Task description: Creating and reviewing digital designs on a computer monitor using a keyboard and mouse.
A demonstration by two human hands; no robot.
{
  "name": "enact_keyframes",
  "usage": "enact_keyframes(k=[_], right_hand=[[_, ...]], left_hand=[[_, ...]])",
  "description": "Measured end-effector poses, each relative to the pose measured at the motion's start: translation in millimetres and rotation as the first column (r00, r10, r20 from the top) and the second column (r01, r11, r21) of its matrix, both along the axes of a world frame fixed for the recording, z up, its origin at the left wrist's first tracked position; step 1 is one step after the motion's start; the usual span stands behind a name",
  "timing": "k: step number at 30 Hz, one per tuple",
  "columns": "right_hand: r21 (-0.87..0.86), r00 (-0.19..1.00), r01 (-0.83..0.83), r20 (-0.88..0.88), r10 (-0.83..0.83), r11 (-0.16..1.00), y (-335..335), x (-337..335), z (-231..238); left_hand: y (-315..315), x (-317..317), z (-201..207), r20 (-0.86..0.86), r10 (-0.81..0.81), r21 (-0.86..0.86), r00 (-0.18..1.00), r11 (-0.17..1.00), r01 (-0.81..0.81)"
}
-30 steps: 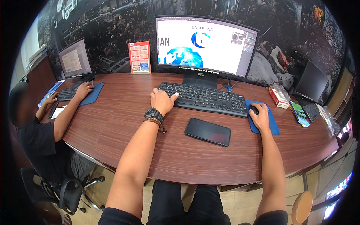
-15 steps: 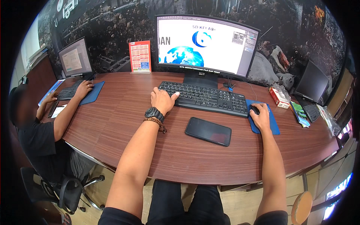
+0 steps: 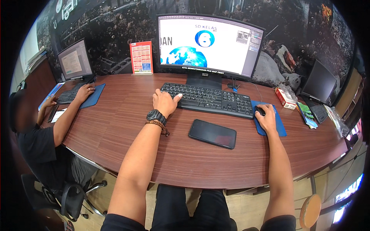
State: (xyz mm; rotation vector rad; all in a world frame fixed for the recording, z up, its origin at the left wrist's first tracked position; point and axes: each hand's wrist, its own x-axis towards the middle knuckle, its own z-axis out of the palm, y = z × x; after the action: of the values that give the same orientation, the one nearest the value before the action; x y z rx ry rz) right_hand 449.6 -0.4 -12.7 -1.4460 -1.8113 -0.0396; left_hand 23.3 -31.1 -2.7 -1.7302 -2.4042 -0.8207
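My left hand (image 3: 166, 104) rests on the left end of a black keyboard (image 3: 208, 99), its thumb stretched to the right over the lower keys and its fingers apart. A black watch and a beaded bracelet circle that wrist. Over on the right, my right hand (image 3: 267, 118) is curled around a dark computer mouse (image 3: 261, 111), which it partly hides, on a blue mouse pad (image 3: 280, 127). Behind the keyboard stands a wide monitor (image 3: 227, 48) with a design program showing a blue globe and a round blue emblem. A black phone (image 3: 212, 133) lies face up between my forearms.
At the left, a person (image 3: 36, 150) sits at another keyboard (image 3: 68, 96) and monitor (image 3: 75, 61). A red and white card stand (image 3: 141, 57) is left of my monitor. Toward the right are a red and white box (image 3: 286, 98), booklets (image 3: 306, 114) and a dark monitor (image 3: 319, 82).
On the screen, the blue emblem has turned from a crescent shape into a filled disc with a white figure. The whole view has shifted slightly; both my hands keep their places.
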Motion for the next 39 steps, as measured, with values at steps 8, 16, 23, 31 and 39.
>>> enact_keyframes(k=[8, 16, 23, 31, 39], right_hand=[[-0.014, 0.999, 0.018, 0.027, -0.018, 1.0, 2, 4, -1], [-0.072, 0.967, 0.188, 0.19, -0.172, 0.979, -14, -22, 17], [-0.098, 0.996, 0.089, 0.016, -0.087, 0.991, -7, -8, 7], [-0.023, 1.0, 0.02, 0.006, -0.02, 1.0, -1, -2, -1], [0.007, 1.0, 0.0, 0.015, 0.0, 1.0, -1, -1, -1]], left_hand=[[0, 2, 3, 0.003, -0.004, -0.019, 1.0, 1.0, 0.004], [0, 0, 2, -0.029, -0.012, -0.003, 0.999, 1.0, 0.012], [2, 0, -3, -0.017, -0.002, 0.027, 1.0, 1.0, 0.002], [6, -4, -12, -0.003, 0.016, 0.089, 1.0, 0.996, -0.016], [4, -2, -7, 0.02, 0.007, 0.067, 1.0, 0.998, -0.009]])
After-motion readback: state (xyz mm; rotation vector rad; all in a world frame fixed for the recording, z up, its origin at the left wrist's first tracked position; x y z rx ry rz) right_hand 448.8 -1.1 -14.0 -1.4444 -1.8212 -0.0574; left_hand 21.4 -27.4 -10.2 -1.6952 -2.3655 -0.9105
